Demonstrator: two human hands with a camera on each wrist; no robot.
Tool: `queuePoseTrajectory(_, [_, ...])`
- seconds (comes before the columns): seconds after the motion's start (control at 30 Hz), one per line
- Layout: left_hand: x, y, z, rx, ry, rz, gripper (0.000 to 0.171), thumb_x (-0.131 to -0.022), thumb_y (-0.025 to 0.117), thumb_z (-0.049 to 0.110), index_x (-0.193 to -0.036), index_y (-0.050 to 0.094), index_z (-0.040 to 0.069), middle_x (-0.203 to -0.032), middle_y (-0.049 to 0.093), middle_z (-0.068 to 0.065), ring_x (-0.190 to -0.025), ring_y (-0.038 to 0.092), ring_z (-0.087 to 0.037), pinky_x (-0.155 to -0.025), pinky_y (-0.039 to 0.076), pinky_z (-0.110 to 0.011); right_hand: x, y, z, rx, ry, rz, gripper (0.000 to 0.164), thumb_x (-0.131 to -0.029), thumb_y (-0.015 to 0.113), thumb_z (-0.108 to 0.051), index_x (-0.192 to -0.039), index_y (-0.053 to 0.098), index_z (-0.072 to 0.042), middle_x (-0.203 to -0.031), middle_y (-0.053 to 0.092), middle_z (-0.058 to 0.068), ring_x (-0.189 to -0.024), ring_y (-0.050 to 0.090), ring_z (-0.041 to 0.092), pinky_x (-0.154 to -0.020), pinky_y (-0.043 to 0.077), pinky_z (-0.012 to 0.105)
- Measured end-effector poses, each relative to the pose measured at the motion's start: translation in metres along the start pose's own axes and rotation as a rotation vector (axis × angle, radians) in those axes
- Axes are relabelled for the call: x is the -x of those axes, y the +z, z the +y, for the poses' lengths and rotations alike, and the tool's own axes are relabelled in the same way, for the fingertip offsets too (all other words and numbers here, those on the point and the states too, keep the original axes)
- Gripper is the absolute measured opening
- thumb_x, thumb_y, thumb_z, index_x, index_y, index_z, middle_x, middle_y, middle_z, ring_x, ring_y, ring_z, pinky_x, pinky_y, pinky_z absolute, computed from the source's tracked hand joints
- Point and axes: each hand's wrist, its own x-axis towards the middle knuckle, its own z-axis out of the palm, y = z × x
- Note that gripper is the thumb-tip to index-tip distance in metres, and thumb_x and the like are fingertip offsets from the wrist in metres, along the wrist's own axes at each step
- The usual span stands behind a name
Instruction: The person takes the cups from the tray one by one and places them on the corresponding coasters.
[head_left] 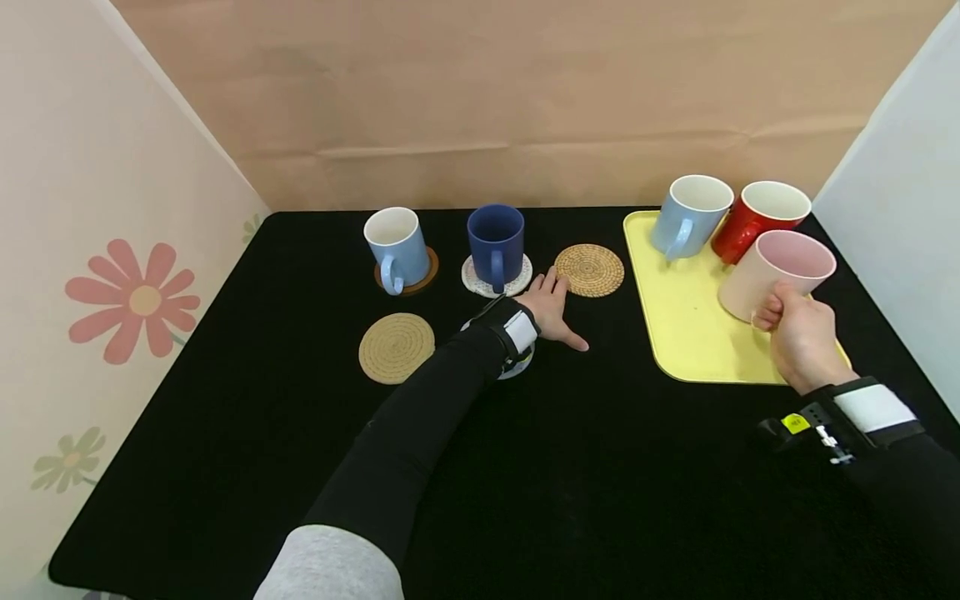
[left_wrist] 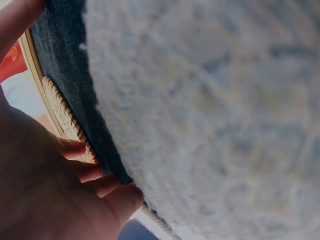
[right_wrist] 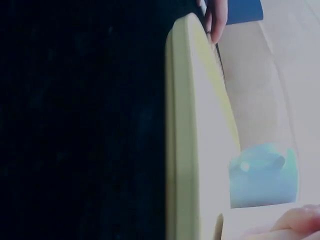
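My right hand grips the handle of a pale pink mug at the front right of a yellow tray. With fingers spread, my left hand lies low over the black table, its fingertips at the near-left edge of a woven rattan coaster. Under the left wrist is a patterned, light-coloured coaster, mostly hidden by the arm; it fills much of the left wrist view, blurred. Just behind that hand, a dark blue mug stands on a white lacy coaster.
A light blue mug stands on a brown coaster at the back left. Nearer lies a round straw coaster. On the tray's far side are another light blue mug and a red mug. Walls border the table.
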Motion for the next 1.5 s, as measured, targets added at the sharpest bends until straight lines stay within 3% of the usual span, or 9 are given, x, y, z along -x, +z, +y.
queuePoseTrajectory(0.13, [-0.001,0.0,0.001,0.01,-0.004,0.007,0.111,-0.081,0.066,0.065,-0.156,0.005,0.008,-0.161,-0.003,-0.015,-0.147,0.005,-0.028,-0.116,0.015,-0.033,0.005,0.005,-0.003,-0.032,-0.029,-0.009,0.038,-0.102,0.041,-0.005,-0.065,0.044,-0.001,-0.062,0.039,0.006,-0.055,0.038,0.014,-0.049,0.031,0.022])
queuePoseTrajectory(0.3, [-0.001,-0.002,0.0,0.039,-0.02,-0.001,0.115,-0.081,0.066,0.065,-0.155,0.001,0.007,-0.161,-0.005,-0.015,-0.147,0.002,-0.025,-0.116,0.012,-0.03,0.011,0.017,-0.004,-0.06,-0.103,-0.098,0.041,-0.102,0.04,-0.002,-0.061,0.039,0.001,-0.06,0.035,0.008,-0.054,0.033,0.016,-0.05,0.026,0.024])
queuePoseTrajectory(0.57, [-0.005,-0.001,-0.002,0.083,-0.022,-0.006,0.121,-0.081,0.067,0.064,-0.153,-0.005,0.001,-0.161,-0.005,-0.017,-0.147,-0.002,-0.024,-0.116,0.008,-0.027,0.02,0.04,-0.002,0.019,-0.134,-0.236,0.043,-0.103,0.039,-0.003,-0.06,0.036,0.0,-0.06,0.031,0.007,-0.058,0.028,0.017,-0.054,0.023,0.025])
queuePoseTrajectory(0.77, [-0.011,0.002,-0.001,0.071,-0.032,-0.022,0.122,-0.08,0.066,0.066,-0.154,-0.007,0.002,-0.161,-0.006,-0.015,-0.147,-0.003,-0.022,-0.115,0.007,-0.026,0.02,0.06,0.009,0.089,-0.135,-0.256,0.043,-0.102,0.043,-0.005,-0.059,0.042,0.0,-0.059,0.035,0.005,-0.056,0.034,0.015,-0.054,0.025,0.024])
queuePoseTrajectory(1.07, [-0.005,0.0,0.003,0.073,-0.02,-0.008,0.119,-0.081,0.066,0.064,-0.154,-0.003,0.001,-0.161,-0.002,-0.016,-0.147,0.0,-0.023,-0.115,0.009,-0.026,0.012,0.09,0.028,0.178,-0.159,-0.26,0.045,-0.102,0.039,-0.006,-0.057,0.04,-0.005,-0.057,0.034,0.002,-0.054,0.032,0.012,-0.053,0.021,0.024])
queuePoseTrajectory(1.5, [-0.005,0.001,0.003,0.068,-0.026,-0.01,0.119,-0.081,0.066,0.065,-0.154,-0.003,0.001,-0.161,-0.003,-0.015,-0.147,-0.001,-0.022,-0.115,0.008,-0.026,-0.001,0.127,0.055,0.287,-0.151,-0.241,0.046,-0.1,0.041,-0.007,-0.055,0.041,-0.01,-0.056,0.036,-0.003,-0.051,0.033,0.007,-0.052,0.028,0.017])
